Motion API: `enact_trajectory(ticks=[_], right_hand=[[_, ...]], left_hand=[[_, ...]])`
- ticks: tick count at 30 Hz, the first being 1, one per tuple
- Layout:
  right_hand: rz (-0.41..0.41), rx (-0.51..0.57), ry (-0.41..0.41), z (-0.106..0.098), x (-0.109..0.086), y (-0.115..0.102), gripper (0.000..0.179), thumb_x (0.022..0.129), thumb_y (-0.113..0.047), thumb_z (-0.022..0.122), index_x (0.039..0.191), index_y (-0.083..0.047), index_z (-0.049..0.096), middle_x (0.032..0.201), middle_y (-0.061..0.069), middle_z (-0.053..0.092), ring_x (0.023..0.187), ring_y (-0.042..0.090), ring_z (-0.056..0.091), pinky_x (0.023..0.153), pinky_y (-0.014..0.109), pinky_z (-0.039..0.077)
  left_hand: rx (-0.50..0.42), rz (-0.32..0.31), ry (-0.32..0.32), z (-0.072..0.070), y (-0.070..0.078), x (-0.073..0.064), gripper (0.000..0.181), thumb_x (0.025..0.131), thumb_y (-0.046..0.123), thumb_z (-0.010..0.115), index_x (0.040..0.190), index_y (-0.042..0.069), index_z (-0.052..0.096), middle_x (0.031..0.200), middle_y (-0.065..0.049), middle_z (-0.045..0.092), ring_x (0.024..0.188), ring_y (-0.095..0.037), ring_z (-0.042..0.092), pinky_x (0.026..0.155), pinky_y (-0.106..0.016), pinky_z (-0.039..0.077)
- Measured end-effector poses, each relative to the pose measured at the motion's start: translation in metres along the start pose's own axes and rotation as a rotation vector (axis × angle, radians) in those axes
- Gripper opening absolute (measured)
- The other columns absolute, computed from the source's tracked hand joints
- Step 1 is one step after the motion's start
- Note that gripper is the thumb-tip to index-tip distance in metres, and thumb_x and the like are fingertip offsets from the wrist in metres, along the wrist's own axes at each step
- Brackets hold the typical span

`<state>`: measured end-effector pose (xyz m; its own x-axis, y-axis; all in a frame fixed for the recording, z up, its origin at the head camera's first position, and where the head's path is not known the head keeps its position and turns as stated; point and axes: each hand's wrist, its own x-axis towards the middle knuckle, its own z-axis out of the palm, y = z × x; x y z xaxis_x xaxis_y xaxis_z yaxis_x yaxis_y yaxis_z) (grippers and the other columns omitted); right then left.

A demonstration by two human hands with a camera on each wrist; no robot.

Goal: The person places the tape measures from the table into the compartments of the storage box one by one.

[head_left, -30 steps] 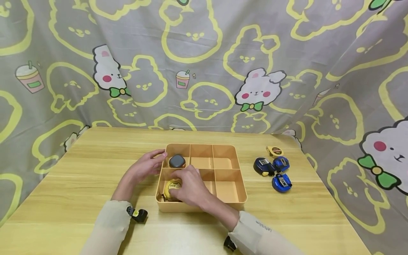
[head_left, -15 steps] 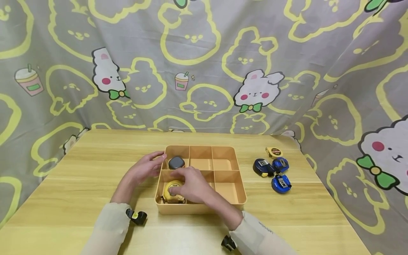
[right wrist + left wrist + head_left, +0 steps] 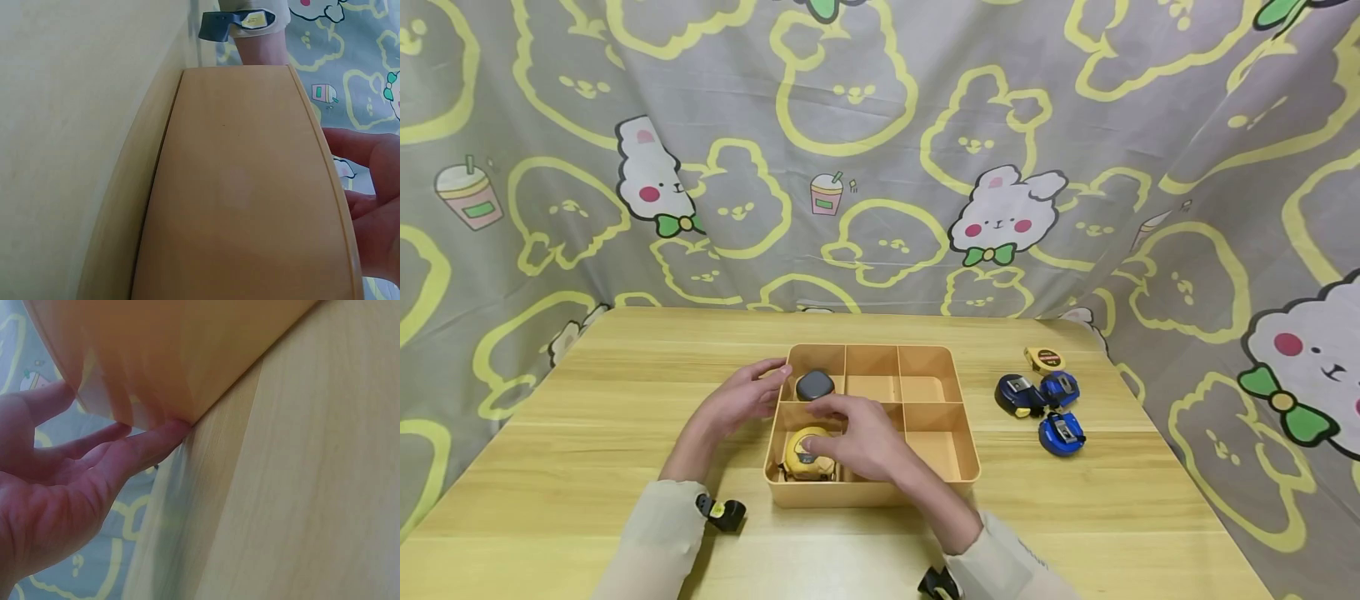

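The right hand (image 3: 865, 437), thumb and fingers apart, is drawing back, leaving the yellow tape measure (image 3: 807, 457) more exposed in the near-left compartment of the tray (image 3: 850, 496); its placement is apparently finishing. The left hand (image 3: 745, 397), fingers apart, is touching the tray's left wall. Beyond, a dark case (image 3: 815, 386) is occupying the far-left compartment; four tape measures (image 3: 1060, 389) are lying to the right.

6 tape meas. (image 3: 805, 467), 1 box (image 3: 842, 495), 2 hands (image 3: 868, 437)

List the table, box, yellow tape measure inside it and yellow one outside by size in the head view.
1. Table
2. Box
3. Inside yellow tape measure
4. Outside yellow tape measure; farther off, so true size unsure
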<state>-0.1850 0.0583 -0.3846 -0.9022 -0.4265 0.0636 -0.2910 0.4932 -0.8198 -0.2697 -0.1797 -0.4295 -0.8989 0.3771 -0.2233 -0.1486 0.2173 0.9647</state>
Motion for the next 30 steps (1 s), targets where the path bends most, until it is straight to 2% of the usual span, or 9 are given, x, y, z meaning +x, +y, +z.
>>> enact_trajectory(ticks=[5, 13, 20, 25, 30], right_hand=[[0.01, 0.06, 0.014, -0.001, -0.003, 0.002, 0.046, 0.088, -0.028, 0.078, 0.129, -0.011, 0.069, 0.128, 0.009, 0.071, 0.12, 0.026, 0.066, 0.103, 0.045, 0.054], [-0.027, 0.146, 0.08, -0.011, -0.005, 0.002, 0.041, 0.087, -0.022, 0.079, 0.125, -0.008, 0.07, 0.121, 0.012, 0.072, 0.113, 0.032, 0.067, 0.099, 0.046, 0.055], [-0.01, 0.193, 0.174, -0.041, -0.011, -0.002, 0.04, 0.087, -0.019, 0.08, 0.125, -0.013, 0.071, 0.114, 0.006, 0.073, 0.104, 0.024, 0.069, 0.092, 0.035, 0.059], [0.038, 0.237, 0.249, -0.065, -0.017, 0.002, 0.045, 0.085, -0.017, 0.082, 0.128, -0.015, 0.07, 0.113, 0.006, 0.073, 0.104, 0.024, 0.069, 0.092, 0.036, 0.059], [0.065, 0.238, 0.326, -0.086, -0.02, 0.011, 0.043, 0.086, -0.016, 0.081, 0.128, -0.016, 0.07, 0.112, 0.008, 0.073, 0.103, 0.023, 0.07, 0.092, 0.035, 0.059]], left_hand=[[-0.004, -0.005, 0.006, 0.0, 0.0, -0.001, 0.076, 0.106, 0.047, 0.049, 0.161, 0.003, 0.019, 0.164, -0.026, 0.025, 0.149, -0.048, 0.027, 0.117, -0.062, 0.034], [-0.015, 0.004, -0.007, 0.002, 0.002, -0.001, 0.076, 0.107, 0.044, 0.048, 0.161, 0.001, 0.016, 0.164, -0.028, 0.023, 0.149, -0.049, 0.027, 0.117, -0.063, 0.034], [-0.021, 0.012, -0.01, 0.003, 0.002, -0.001, 0.077, 0.107, 0.043, 0.049, 0.161, 0.0, 0.014, 0.164, -0.029, 0.023, 0.148, -0.049, 0.028, 0.116, -0.062, 0.034], [-0.022, 0.008, -0.01, 0.003, 0.002, -0.001, 0.077, 0.107, 0.043, 0.049, 0.161, 0.0, 0.014, 0.164, -0.029, 0.022, 0.148, -0.05, 0.027, 0.117, -0.062, 0.033], [-0.019, 0.009, -0.006, 0.003, 0.002, -0.002, 0.077, 0.107, 0.043, 0.048, 0.161, 0.0, 0.014, 0.164, -0.029, 0.023, 0.149, -0.049, 0.027, 0.116, -0.064, 0.033]])
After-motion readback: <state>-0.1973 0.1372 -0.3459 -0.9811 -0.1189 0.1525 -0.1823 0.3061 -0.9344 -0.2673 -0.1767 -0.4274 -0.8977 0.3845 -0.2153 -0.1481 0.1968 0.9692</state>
